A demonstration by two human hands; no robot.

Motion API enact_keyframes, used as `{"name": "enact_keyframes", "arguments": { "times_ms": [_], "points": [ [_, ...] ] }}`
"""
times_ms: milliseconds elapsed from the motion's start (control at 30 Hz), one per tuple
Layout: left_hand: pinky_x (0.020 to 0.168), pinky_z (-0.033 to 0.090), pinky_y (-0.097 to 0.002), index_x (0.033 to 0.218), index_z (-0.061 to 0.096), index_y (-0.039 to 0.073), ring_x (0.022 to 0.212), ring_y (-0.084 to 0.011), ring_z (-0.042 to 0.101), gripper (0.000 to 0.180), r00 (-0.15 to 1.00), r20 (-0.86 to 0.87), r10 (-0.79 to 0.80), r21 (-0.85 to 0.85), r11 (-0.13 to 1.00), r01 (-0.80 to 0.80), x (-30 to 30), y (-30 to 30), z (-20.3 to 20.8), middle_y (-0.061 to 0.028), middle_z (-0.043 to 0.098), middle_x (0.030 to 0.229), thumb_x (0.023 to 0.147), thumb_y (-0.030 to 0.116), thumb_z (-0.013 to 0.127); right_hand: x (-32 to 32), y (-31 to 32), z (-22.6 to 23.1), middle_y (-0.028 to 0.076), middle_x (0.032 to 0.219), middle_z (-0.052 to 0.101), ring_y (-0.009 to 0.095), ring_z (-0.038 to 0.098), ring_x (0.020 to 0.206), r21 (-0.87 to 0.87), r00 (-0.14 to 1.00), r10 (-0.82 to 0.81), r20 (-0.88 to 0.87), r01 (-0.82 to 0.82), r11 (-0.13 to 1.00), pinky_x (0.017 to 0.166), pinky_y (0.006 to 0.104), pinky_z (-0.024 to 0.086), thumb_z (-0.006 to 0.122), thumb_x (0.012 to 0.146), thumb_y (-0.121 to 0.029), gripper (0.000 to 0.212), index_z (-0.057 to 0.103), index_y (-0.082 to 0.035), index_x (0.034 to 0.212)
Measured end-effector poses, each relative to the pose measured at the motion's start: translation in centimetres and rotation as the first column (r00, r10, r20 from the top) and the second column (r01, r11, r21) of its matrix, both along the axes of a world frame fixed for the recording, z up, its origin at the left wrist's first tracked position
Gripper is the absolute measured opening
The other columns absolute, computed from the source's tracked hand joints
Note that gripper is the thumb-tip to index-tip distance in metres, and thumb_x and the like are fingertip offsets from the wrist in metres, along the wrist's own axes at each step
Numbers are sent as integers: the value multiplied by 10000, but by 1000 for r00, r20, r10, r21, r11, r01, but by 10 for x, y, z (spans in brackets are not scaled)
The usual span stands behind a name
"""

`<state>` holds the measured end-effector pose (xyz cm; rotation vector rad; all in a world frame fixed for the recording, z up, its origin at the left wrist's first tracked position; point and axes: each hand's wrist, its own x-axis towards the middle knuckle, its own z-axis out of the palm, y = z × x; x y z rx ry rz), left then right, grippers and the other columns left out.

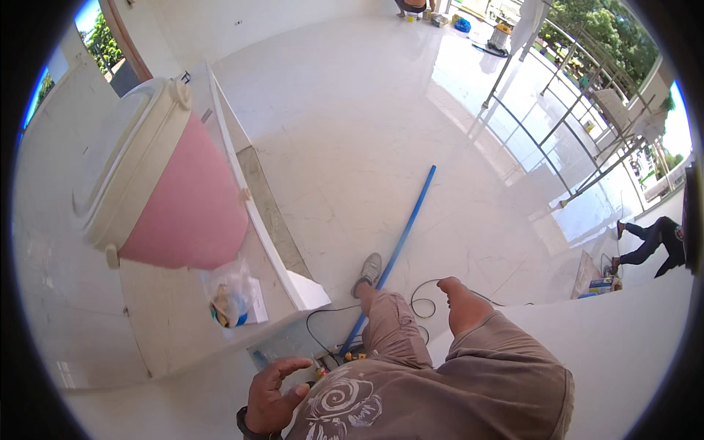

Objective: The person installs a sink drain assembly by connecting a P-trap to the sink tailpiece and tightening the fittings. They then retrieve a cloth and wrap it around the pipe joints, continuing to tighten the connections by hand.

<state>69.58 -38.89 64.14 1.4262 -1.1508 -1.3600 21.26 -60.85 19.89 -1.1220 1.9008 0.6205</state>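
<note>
My left hand (273,400), with a dark band at the wrist, is raised in front of my brown shirt at the lower edge. Its thumb and index finger are apart, and nothing shows between them. My right hand (448,284) is at the end of my bent right arm, beside a thin dark cable (416,299); its fingers are too small and hidden to read. A long blue pipe (408,229) lies slantwise on the floor, passing beside my shoe (371,268). Small yellow and brass-coloured items (353,356) are near its lower end, partly hidden by my body.
At left, a pink cooler (192,198) with a white lid stands on a tiled counter (265,279), beside a clear plastic bag (232,299). Metal scaffolding (539,147) stands far right. Another person (656,238) works at right, another (414,6) at the far wall.
</note>
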Motion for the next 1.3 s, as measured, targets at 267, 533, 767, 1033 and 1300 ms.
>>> {"name": "enact_keyframes", "arguments": {
  "times_ms": [267,533,767,1033,1300],
  "points": [
    [1063,482,-417,1249,565,-57,1140,-257,652,408,932,-305,195,327,941,-90,-26,-289,-22,-173,685,1185,979,234,659,250,-260,87,252,1262,667,387,630,1203,-318,805,367,466,-235,918,1039,425,494,696,877,-400,622,616,19,1330],
    [1005,515,-386,1256,551,-36,1073,-226,664,291,891,-302,339,312,918,-244,-19,-421,-29,-151,676,1193,1029,144,582,335,-390,193,210,1144,715,387,673,1084,-340,617,633,469,-535,773,926,475,541,680,835,-355,480,686,-4,1163],
    [952,522,-393,1221,587,75,1043,-219,634,425,676,-478,560,379,826,-416,34,-573,-94,-71,657,1164,982,418,664,330,-518,275,204,1017,743,383,699,989,-469,528,785,325,-630,619,872,484,556,649,794,-262,315,775,-18,947],
    [942,524,-394,1185,627,95,1004,-207,631,466,772,-369,519,416,834,-362,85,-834,-148,-44,660,1095,930,477,705,211,-738,306,181,1051,735,369,680,1014,-587,853,436,288,-203,784,858,482,553,641,824,-265,295,753,-31,964],
    [987,478,-403,1318,560,67,1101,-244,595,573,991,-129,26,353,935,21,67,-1101,-102,-83,623,1185,953,494,677,-31,-671,236,261,1245,667,397,632,1189,-476,849,-517,107,501,723,997,449,522,590,874,-277,432,672,27,1169]
  ]
}}
